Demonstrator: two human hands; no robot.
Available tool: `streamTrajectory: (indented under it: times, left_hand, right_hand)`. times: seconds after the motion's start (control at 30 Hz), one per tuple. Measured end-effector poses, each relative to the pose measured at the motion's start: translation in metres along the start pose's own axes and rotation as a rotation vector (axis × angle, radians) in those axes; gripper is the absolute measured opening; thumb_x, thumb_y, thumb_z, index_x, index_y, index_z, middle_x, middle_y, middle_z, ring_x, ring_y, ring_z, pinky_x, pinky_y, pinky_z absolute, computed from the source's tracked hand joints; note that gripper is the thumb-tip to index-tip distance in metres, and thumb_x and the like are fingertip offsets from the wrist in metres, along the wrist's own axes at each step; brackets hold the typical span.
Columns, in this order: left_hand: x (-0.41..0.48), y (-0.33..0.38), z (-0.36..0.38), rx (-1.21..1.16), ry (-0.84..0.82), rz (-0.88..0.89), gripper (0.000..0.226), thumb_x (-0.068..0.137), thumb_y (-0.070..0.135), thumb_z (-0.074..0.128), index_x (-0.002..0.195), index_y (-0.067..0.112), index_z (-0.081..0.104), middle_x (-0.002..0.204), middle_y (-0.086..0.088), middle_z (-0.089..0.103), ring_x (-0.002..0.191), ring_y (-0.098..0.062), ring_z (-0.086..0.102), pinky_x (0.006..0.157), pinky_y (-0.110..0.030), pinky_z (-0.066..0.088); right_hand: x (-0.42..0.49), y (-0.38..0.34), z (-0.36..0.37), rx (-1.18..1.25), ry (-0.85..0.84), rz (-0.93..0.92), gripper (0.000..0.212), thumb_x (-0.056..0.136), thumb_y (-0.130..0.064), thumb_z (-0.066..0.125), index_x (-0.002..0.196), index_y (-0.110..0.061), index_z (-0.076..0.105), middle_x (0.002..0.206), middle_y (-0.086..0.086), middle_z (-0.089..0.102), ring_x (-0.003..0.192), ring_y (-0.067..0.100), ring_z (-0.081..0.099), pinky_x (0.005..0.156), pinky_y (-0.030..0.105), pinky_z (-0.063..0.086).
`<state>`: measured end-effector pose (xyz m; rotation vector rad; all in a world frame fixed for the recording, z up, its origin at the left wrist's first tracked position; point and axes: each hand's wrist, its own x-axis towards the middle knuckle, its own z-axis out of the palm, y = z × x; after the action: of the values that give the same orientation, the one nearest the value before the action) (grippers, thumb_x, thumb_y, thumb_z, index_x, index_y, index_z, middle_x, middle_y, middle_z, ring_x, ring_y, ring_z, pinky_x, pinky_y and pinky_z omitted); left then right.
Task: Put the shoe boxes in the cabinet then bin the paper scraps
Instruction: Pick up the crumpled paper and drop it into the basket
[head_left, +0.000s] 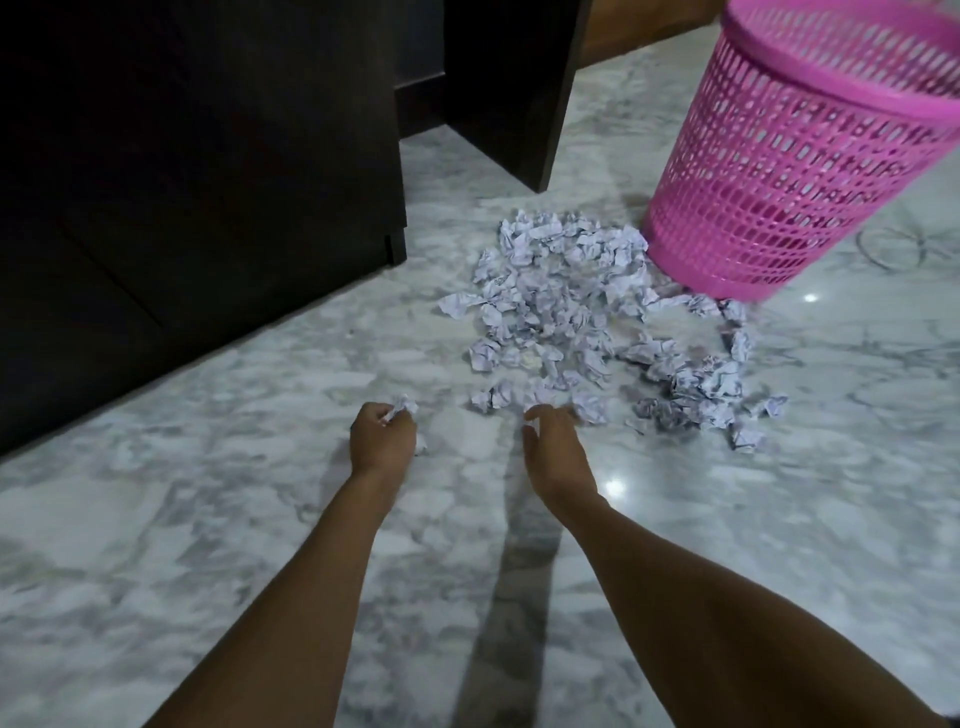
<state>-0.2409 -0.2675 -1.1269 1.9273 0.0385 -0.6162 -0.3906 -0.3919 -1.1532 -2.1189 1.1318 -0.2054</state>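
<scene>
Left fingers (385, 414) pinch paper scrap (405, 404) — right hand (553, 449) maybe too.

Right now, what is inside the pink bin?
The bin shows no paper through its mesh wall; its mouth faces away, so the inside is mostly hidden. The scraps lie on the floor beside it.

The bin (789, 156) is bright pink, an open lattice. Paper scraps (571, 312) are white; floor (208, 519) grey-veined marble, cabinet (182, 156) near black.
</scene>
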Motion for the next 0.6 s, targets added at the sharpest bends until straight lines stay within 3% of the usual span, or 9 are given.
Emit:
streamTrajectory:
  times: [0.07, 0.23, 0.33, 0.47, 0.6]
  left_hand:
    - [-0.002, 0.007, 0.011, -0.005, -0.014, -0.032, 0.027, 0.097, 0.025, 0.051, 0.081, 0.004, 0.055, 0.066, -0.012, 0.059, 0.052, -0.023, 0.054, 0.038, -0.016, 0.039]
    - [-0.008, 0.022, 0.047, 0.07, 0.011, 0.047, 0.028, 0.09, 0.031, 0.048, 0.071, 0.011, 0.045, 0.075, -0.008, 0.054, 0.079, -0.033, 0.054, 0.068, -0.034, 0.04]
    - [-0.016, 0.026, 0.072, 0.218, -0.018, 0.218, 0.037, 0.085, 0.047, 0.054, 0.084, 0.011, 0.049, 0.095, -0.012, 0.059, 0.091, -0.032, 0.057, 0.077, -0.037, 0.046]
    - [-0.015, 0.02, 0.097, 0.531, 0.013, 0.508, 0.054, 0.086, 0.056, 0.059, 0.105, 0.006, 0.054, 0.112, -0.015, 0.052, 0.106, -0.033, 0.051, 0.089, -0.041, 0.045]
    - [-0.004, 0.011, 0.113, 0.759, 0.056, 0.629, 0.058, 0.087, 0.052, 0.06, 0.115, 0.003, 0.051, 0.12, -0.019, 0.046, 0.106, -0.04, 0.053, 0.086, -0.044, 0.046]
  right_hand:
    - [-0.005, 0.001, -0.005, 0.137, 0.033, 0.03, 0.008, 0.097, -0.013, 0.047, 0.103, -0.015, 0.051, 0.099, 0.005, 0.054, 0.087, 0.021, 0.055, 0.072, 0.031, 0.04]
    - [-0.011, 0.007, -0.03, 0.283, 0.231, 0.107, 0.007, 0.091, -0.015, 0.052, 0.087, -0.018, 0.046, 0.075, 0.003, 0.058, 0.062, 0.014, 0.049, 0.056, 0.03, 0.036]
    - [0.001, 0.018, -0.049, 0.211, 0.325, 0.14, 0.01, 0.094, -0.024, 0.05, 0.104, -0.022, 0.049, 0.083, -0.004, 0.061, 0.071, 0.017, 0.057, 0.059, 0.029, 0.039]
    - [0.023, 0.033, -0.056, 0.009, 0.331, 0.044, 0.038, 0.095, -0.035, 0.054, 0.128, -0.017, 0.051, 0.119, 0.008, 0.059, 0.108, 0.025, 0.057, 0.091, 0.038, 0.047]
    - [0.029, 0.044, -0.036, -0.406, 0.256, -0.112, 0.065, 0.086, -0.067, 0.049, 0.128, -0.017, 0.051, 0.112, 0.008, 0.053, 0.105, 0.025, 0.05, 0.092, 0.041, 0.04]
